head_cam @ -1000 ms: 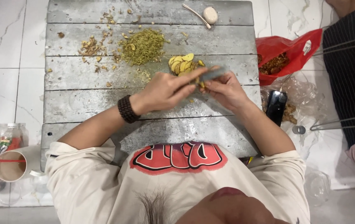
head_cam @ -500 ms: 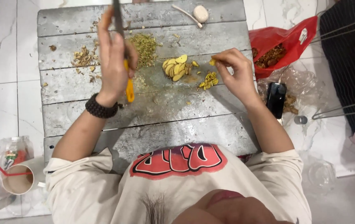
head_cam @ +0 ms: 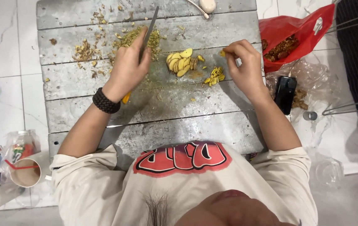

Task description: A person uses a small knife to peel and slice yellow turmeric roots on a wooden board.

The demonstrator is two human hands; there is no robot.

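My left hand (head_cam: pixel 128 67) grips a knife (head_cam: pixel 149 27) with a yellow handle, its blade pointing away over a pile of chopped green herbs (head_cam: pixel 136 37) on the grey wooden board (head_cam: pixel 154 109). My right hand (head_cam: pixel 242 62) pinches a small yellow piece at its fingertips. Just left of it lies a small heap of yellow strips (head_cam: pixel 215 76). A stack of yellow ginger slices (head_cam: pixel 180 62) lies between both hands. A dark beaded bracelet (head_cam: pixel 105 102) circles my left wrist.
A red plastic bag (head_cam: pixel 300 33) with brown pieces lies right of the board, with a black phone (head_cam: pixel 285 94) on clear plastic below it. A garlic clove (head_cam: pixel 207 5) sits at the far edge. A paper cup (head_cam: pixel 25 172) with a straw stands at lower left.
The knife went from both hands at the centre to my left hand alone, which has lowered it onto the herb pile. My right hand stayed by the yellow strips.
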